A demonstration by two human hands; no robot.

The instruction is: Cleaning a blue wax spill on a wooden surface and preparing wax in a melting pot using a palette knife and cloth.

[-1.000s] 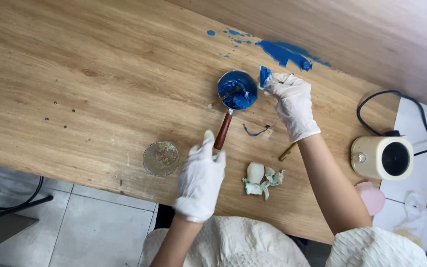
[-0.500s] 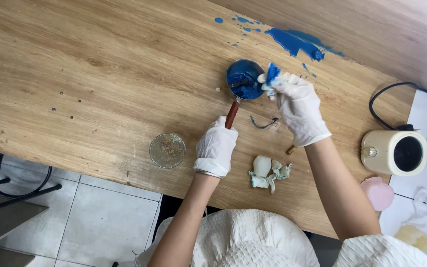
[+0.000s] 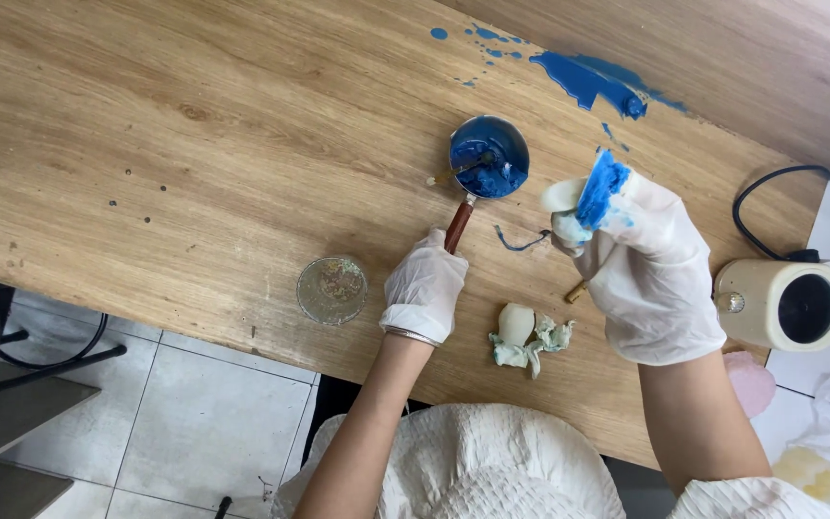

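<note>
Blue wax still cakes the small pan (image 3: 489,169) (handle pinched in the left hand (image 3: 425,285)); at its three o'clock, the right hand (image 3: 647,271) grips a blue-smeared wad (image 3: 592,197).

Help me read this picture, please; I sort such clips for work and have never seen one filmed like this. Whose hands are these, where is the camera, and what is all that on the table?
There is no machine here. A person wears a camera on the head, so you look straight down at their own two gloved hands over a wooden table.

The left hand has its grip on the brown wooden handle of a small metal pot with blue paste inside. The right hand is raised above the table and holds a pale wad smeared with blue.

On the table lie blue spills near the far edge, a small round glass dish, crumpled greenish-white scraps and, at the right, a cream-coloured round appliance with a black cord.
</note>
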